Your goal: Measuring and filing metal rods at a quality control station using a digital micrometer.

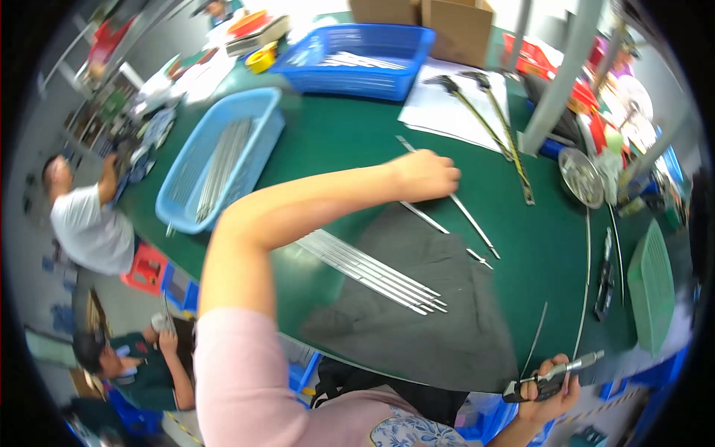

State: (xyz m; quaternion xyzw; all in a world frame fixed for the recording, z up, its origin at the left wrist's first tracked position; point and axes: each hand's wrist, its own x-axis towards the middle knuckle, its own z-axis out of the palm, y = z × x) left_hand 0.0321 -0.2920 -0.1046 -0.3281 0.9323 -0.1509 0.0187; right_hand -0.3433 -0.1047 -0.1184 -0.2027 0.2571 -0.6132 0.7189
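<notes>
My left hand [426,175] reaches across the table with its fingers closed on a thin metal rod [474,227], whose two ends stick out on either side. A second rod [424,216] lies just below that hand, its far end hidden. My right hand [550,398], at the table's near edge, grips a micrometer [551,381] with a silver barrel. Several similar rods [372,272] rest side by side on a dark grey cloth [447,320], partly behind my left arm. More rods [226,167] fill a light blue basket [261,141] at the left.
A dark blue basket [357,88] with white pieces stands at the back. Two calipers [491,123] lie by white paper [424,112]. A metal post [562,82], a bowl [581,177] and a green tray [649,287] are at right. Two people [93,216] sit to the left.
</notes>
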